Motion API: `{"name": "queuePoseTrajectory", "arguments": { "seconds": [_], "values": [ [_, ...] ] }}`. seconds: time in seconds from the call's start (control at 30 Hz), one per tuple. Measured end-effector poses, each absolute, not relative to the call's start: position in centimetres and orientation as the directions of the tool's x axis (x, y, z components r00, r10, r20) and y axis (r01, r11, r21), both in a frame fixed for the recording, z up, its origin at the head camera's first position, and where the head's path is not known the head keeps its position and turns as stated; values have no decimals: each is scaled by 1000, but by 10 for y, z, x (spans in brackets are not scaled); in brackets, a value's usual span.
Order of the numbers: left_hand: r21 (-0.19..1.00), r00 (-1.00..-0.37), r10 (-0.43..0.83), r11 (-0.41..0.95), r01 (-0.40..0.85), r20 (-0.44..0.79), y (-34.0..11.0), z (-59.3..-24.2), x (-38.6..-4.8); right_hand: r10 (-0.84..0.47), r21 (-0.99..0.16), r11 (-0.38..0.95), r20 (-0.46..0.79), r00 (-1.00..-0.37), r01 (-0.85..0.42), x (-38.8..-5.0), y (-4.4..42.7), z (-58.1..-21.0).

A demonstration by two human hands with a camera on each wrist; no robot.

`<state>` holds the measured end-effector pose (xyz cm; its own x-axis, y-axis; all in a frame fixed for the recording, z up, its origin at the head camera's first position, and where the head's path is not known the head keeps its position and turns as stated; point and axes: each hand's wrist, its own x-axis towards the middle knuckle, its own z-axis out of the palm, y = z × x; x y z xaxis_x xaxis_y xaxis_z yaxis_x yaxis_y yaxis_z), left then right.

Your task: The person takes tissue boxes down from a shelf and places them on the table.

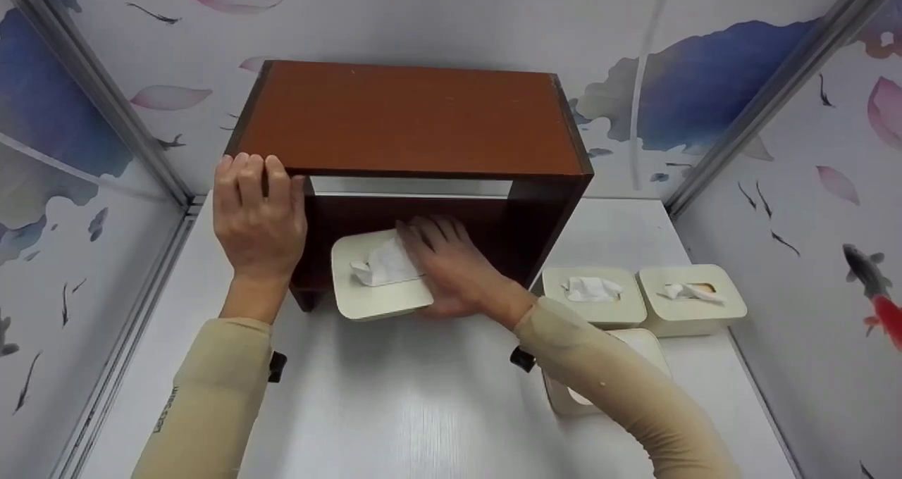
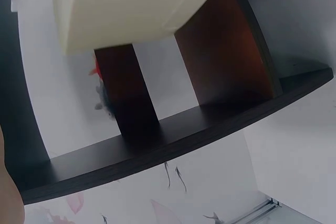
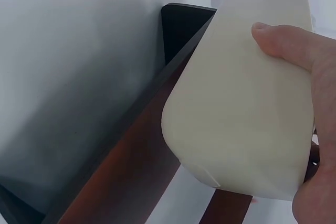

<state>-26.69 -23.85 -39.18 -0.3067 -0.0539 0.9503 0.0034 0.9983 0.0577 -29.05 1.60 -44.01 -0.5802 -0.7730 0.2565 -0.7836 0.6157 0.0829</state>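
A cream tissue box (image 1: 377, 303), a white tissue poking from its top, is held up at the front opening of a reddish-brown wooden shelf unit (image 1: 416, 120). My right hand (image 1: 454, 271) grips the box on its right side; in the right wrist view the thumb (image 3: 281, 43) presses one face of the box (image 3: 236, 98), while most other fingers are hidden. At the unit's front left top corner, my left hand (image 1: 257, 215) holds the edge, fingers over the top. The left wrist view shows the box (image 2: 136, 9) above the unit's dark boards (image 2: 126, 87).
To the right of the unit stand two more cream tissue boxes, one nearer (image 1: 564, 313) and one farther right (image 1: 694, 317). A third pale box (image 1: 645, 345) is partly covered by my right sleeve. Patterned walls (image 1: 831, 204) and metal rails (image 1: 768, 91) bound the white table (image 1: 394, 408).
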Motion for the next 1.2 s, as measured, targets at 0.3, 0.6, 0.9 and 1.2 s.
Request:
{"name": "queuePoseTrajectory", "arguments": {
  "seconds": [0.3, 0.6, 0.9, 1.2],
  "values": [
    [70, -303, -61, 997, 18, 951, -238, -391, -267, -771, 79, 604, 311, -556, -793, -280, 46, -429],
    [78, -297, -66, 996, 32, 953, -238, -391, -268, -759, 72, 596, 373, -533, -799, -268, 81, -419],
    [72, -283, -59, 997, 35, 957, -239, -392, -268, -761, 70, 587, 388, -520, -807, -256, 112, -410],
    [91, -288, -73, 995, 49, 955, -240, -392, -268, -757, 59, 586, 397, -520, -808, -249, 146, -406]
  ]
}}
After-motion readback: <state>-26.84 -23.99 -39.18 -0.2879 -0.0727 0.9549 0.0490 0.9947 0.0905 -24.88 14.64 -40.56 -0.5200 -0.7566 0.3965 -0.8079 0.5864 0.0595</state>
